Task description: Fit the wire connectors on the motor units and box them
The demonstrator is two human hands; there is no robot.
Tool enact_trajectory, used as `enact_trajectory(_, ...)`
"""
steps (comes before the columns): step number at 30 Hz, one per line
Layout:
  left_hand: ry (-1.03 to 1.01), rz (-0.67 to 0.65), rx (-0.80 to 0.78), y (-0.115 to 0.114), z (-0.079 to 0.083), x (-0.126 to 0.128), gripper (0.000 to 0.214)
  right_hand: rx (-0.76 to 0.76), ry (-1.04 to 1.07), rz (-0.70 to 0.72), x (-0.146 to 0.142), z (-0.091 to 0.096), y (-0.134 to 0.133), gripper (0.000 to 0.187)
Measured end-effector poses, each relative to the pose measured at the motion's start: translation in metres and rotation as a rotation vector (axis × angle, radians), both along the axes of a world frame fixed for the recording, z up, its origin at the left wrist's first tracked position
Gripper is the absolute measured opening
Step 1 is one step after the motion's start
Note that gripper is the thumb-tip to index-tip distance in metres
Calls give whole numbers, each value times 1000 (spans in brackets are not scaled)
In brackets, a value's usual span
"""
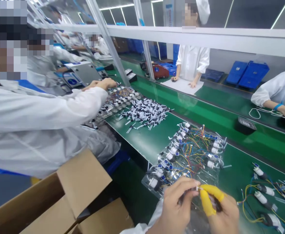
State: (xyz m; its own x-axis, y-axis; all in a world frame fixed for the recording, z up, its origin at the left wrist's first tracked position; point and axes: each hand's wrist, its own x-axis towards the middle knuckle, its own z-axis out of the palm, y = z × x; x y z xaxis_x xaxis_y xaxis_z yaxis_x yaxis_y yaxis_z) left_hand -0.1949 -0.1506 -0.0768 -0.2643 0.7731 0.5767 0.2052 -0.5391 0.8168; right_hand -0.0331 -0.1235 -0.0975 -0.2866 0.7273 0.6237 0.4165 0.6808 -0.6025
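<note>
My left hand (178, 203) and my right hand (222, 208) meet at the near edge of the bench, with fingertips pinched together. Yellow finger covers (208, 201) sit on the thumb and a finger of my right hand. Between the fingertips is a small shiny piece (198, 188), too small to name. Just beyond my hands lies a clear plastic tray (207, 177) holding small white-and-black motor-like parts (173, 152) with coloured wires (187, 152). To the right, several similar parts (262, 198) with yellow wires lie loose on the green bench.
A pile of white-and-black strips (146, 112) lies further back, beside another loaded tray (118, 100) where a co-worker's hands (105, 84) work. An open cardboard box (84, 182) stands at lower left. A metal frame bar (201, 35) crosses above; a black device (245, 125) sits beyond.
</note>
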Motion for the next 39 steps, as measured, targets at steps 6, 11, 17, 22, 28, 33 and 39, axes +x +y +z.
enact_trajectory(6, 23, 57, 32, -1, 5, -9, 33, -15, -141, 145, 1, 9, 9, 16)
enact_trajectory(11, 73, 84, 13, -4, 5, -16, 33, 58, -231, 180, 2, 12, 13, 23)
enact_trajectory(17, 177, 79, 30, -7, 9, -23, 34, 90, -296, 248, 2, 10, 16, 30)
enact_trajectory(22, 362, -69, -116, -15, 8, -32, 42, -77, -345, 293, -3, 24, 21, 24)
enact_trajectory(28, 315, -173, -426, -11, 8, -45, 35, -191, -232, 314, -4, 6, 29, 35)
enact_trajectory(33, -301, -202, -636, -8, -4, -43, 21, -127, -85, 318, -15, -5, 24, 37)
enact_trajectory(39, -201, -116, -377, -24, -13, -37, 8, -125, -79, 324, -21, 13, 12, 35)
